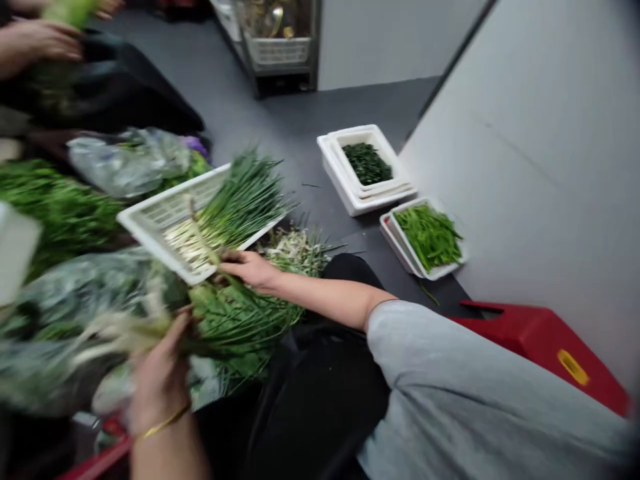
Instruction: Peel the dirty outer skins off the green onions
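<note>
My left hand (163, 360), blurred and with a yellow band at the wrist, is closed round a bunch of green onions (135, 331), whose pale root ends point left. My right hand (250, 268) pinches a single green onion (203, 233) over the near edge of a white slotted basket (150, 243). Inside that basket lie trimmed green onions (240, 203), white ends to the left. Below my right hand, long green leaves (245, 327) spread over my lap side. A pile of trimmings (300, 250) lies just beyond my right forearm.
White tubs hold chopped dark greens (367, 163) and cut green pieces (430, 237) by the wall. Bagged vegetables (135, 160) and leafy greens (55, 207) lie left. Another person's hand (45, 45) holds a green vegetable at top left. A red object (535, 340) stands right.
</note>
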`<action>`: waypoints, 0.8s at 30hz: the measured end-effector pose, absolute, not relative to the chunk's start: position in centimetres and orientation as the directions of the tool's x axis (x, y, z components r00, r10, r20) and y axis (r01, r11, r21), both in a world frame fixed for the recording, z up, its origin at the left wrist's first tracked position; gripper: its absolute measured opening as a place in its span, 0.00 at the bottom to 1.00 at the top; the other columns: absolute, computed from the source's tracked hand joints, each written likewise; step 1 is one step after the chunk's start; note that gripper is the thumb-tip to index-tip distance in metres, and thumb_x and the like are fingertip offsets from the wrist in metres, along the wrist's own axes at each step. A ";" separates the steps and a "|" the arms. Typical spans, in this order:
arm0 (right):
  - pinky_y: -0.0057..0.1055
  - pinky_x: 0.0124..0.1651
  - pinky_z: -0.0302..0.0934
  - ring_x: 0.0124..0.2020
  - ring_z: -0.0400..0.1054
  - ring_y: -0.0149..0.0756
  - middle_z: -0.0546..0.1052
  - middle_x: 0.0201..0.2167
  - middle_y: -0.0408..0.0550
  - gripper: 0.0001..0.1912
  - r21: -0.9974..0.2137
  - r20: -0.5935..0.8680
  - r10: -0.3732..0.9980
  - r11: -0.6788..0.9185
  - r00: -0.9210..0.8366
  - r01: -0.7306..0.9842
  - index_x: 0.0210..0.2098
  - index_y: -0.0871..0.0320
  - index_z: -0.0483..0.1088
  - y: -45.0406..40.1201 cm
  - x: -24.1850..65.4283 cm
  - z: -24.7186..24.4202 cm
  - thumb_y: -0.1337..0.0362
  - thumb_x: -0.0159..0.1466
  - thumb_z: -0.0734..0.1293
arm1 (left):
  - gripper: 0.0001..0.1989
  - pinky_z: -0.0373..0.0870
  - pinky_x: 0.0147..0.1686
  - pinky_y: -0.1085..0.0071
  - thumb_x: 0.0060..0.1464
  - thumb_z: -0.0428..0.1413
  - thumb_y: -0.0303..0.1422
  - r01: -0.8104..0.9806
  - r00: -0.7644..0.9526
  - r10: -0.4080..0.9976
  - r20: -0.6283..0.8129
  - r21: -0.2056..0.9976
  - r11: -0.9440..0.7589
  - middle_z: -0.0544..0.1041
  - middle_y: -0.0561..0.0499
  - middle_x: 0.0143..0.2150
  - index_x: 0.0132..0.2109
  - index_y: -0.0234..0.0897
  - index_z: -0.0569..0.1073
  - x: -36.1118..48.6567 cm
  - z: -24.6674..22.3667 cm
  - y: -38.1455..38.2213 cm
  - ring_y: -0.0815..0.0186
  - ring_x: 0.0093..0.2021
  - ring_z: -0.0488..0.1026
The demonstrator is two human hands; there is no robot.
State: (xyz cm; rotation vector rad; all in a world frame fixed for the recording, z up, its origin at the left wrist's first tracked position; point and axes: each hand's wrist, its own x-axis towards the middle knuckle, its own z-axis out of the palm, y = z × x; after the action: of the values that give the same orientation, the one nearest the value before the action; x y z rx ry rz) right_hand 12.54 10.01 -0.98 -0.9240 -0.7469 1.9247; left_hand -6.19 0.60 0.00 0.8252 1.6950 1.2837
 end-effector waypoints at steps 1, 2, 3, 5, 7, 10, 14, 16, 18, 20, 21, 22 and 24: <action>0.27 0.33 0.68 0.24 0.70 0.28 0.74 0.24 0.38 0.08 -0.723 -0.352 0.869 -0.488 -0.347 -0.489 0.33 0.59 0.68 9.1 12.6 -1.2 0.67 0.57 0.72 | 0.19 0.69 0.27 0.72 0.34 0.69 0.38 -0.074 -0.430 0.860 -0.275 0.960 0.270 0.79 0.55 0.30 0.36 0.37 0.78 -3.9 -0.2 0.8 0.68 0.28 0.72; 0.29 0.34 0.69 0.25 0.71 0.30 0.75 0.25 0.39 0.11 -0.675 -0.374 0.852 -0.520 -0.366 -0.523 0.34 0.58 0.67 8.3 12.7 -1.4 0.66 0.55 0.74 | 0.20 0.68 0.25 0.73 0.32 0.70 0.37 -0.129 -0.368 0.874 -0.318 0.948 0.290 0.79 0.53 0.30 0.35 0.34 0.78 -1.9 -0.5 1.2 0.68 0.27 0.72; 0.31 0.34 0.70 0.26 0.72 0.31 0.75 0.25 0.40 0.13 -0.645 -0.373 0.833 -0.550 -0.409 -0.531 0.34 0.58 0.67 7.7 12.8 -1.6 0.64 0.53 0.75 | 0.21 0.66 0.23 0.73 0.31 0.70 0.37 -0.160 -0.316 0.883 -0.347 0.937 0.311 0.78 0.52 0.29 0.35 0.33 0.78 -0.5 -1.0 1.6 0.69 0.25 0.71; 0.28 0.32 0.69 0.25 0.71 0.30 0.75 0.25 0.39 0.17 -0.646 -0.353 0.841 -0.536 -0.411 -0.543 0.33 0.57 0.67 7.3 12.9 -2.1 0.63 0.49 0.77 | 0.22 0.63 0.20 0.75 0.30 0.71 0.36 -0.217 -0.211 0.893 -0.398 0.910 0.354 0.76 0.52 0.26 0.35 0.31 0.77 0.6 -2.0 2.6 0.72 0.22 0.68; 0.26 0.27 0.67 0.24 0.69 0.29 0.75 0.26 0.39 0.19 -0.697 -0.351 0.838 -0.532 -0.417 -0.482 0.32 0.56 0.67 7.8 13.0 -2.6 0.61 0.46 0.78 | 0.23 0.61 0.18 0.76 0.29 0.71 0.35 -0.279 -0.114 0.902 -0.417 0.885 0.374 0.76 0.52 0.27 0.36 0.31 0.76 0.1 -2.6 3.0 0.70 0.22 0.70; 0.27 0.27 0.66 0.24 0.69 0.29 0.74 0.24 0.40 0.19 -0.870 -0.299 0.897 -0.396 -0.325 -0.294 0.28 0.58 0.68 9.3 13.4 -2.6 0.58 0.43 0.78 | 0.22 0.56 0.16 0.78 0.30 0.71 0.34 -0.367 -0.072 0.896 -0.439 0.847 0.386 0.74 0.52 0.27 0.35 0.32 0.74 -1.3 -2.7 2.6 0.65 0.26 0.75; 0.30 0.28 0.66 0.27 0.71 0.34 0.75 0.24 0.45 0.18 -0.967 -0.231 0.919 -0.254 -0.319 -0.032 0.29 0.61 0.72 10.4 14.3 -1.6 0.53 0.49 0.75 | 0.20 0.55 0.16 0.78 0.31 0.71 0.34 -0.410 -0.099 0.883 -0.459 0.827 0.384 0.74 0.52 0.27 0.33 0.32 0.74 -2.4 -2.3 2.2 0.65 0.28 0.76; 0.31 0.31 0.66 0.29 0.71 0.34 0.77 0.27 0.47 0.18 -0.983 -0.180 0.916 -0.161 -0.359 0.082 0.32 0.61 0.74 10.1 14.2 -1.4 0.52 0.51 0.73 | 0.20 0.56 0.17 0.77 0.30 0.71 0.34 -0.378 -0.130 0.884 -0.449 0.847 0.374 0.74 0.52 0.26 0.32 0.31 0.74 -2.5 -2.4 2.2 0.68 0.25 0.73; 0.31 0.34 0.65 0.30 0.70 0.34 0.78 0.29 0.48 0.16 -0.978 -0.099 0.912 -0.015 -0.397 0.210 0.32 0.61 0.75 9.5 13.7 -1.5 0.54 0.52 0.73 | 0.20 0.58 0.18 0.76 0.28 0.72 0.33 -0.334 -0.156 0.893 -0.422 0.873 0.354 0.75 0.53 0.25 0.32 0.31 0.76 -2.5 -2.6 2.3 0.71 0.23 0.69; 0.31 0.36 0.62 0.30 0.69 0.34 0.78 0.28 0.48 0.13 -0.952 -0.054 0.902 0.083 -0.428 0.294 0.30 0.62 0.75 9.1 13.2 -1.9 0.57 0.52 0.72 | 0.21 0.59 0.19 0.75 0.27 0.72 0.33 -0.303 -0.164 0.902 -0.398 0.891 0.338 0.75 0.52 0.26 0.33 0.31 0.78 -2.4 -2.8 2.3 0.72 0.22 0.67; 0.30 0.35 0.61 0.30 0.68 0.33 0.77 0.28 0.47 0.13 -0.944 -0.057 0.897 0.094 -0.439 0.315 0.29 0.62 0.74 9.1 13.1 -2.1 0.57 0.52 0.72 | 0.21 0.59 0.19 0.75 0.27 0.72 0.33 -0.294 -0.169 0.906 -0.389 0.897 0.331 0.76 0.52 0.26 0.34 0.31 0.78 -2.4 -2.9 2.3 0.72 0.22 0.66; 0.30 0.34 0.60 0.29 0.67 0.32 0.76 0.27 0.47 0.12 -0.942 -0.076 0.888 0.085 -0.453 0.325 0.28 0.62 0.73 9.1 13.1 -2.2 0.57 0.53 0.71 | 0.21 0.59 0.18 0.75 0.28 0.72 0.34 -0.288 -0.185 0.907 -0.378 0.903 0.317 0.76 0.51 0.27 0.34 0.31 0.79 -2.4 -2.9 2.3 0.72 0.22 0.66; 0.29 0.31 0.57 0.26 0.64 0.31 0.74 0.24 0.45 0.14 -0.936 -0.130 0.865 0.054 -0.485 0.348 0.27 0.62 0.72 9.1 13.2 -2.4 0.55 0.52 0.71 | 0.19 0.59 0.18 0.76 0.31 0.71 0.36 -0.286 -0.241 0.905 -0.349 0.917 0.277 0.77 0.50 0.27 0.32 0.31 0.79 -2.5 -2.7 2.4 0.72 0.23 0.67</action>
State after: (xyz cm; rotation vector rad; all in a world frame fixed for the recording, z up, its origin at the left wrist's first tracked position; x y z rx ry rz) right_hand 13.16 9.13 -2.36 -1.2113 -1.8634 1.4329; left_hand -2.52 2.40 -2.75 0.6350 1.3605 1.2704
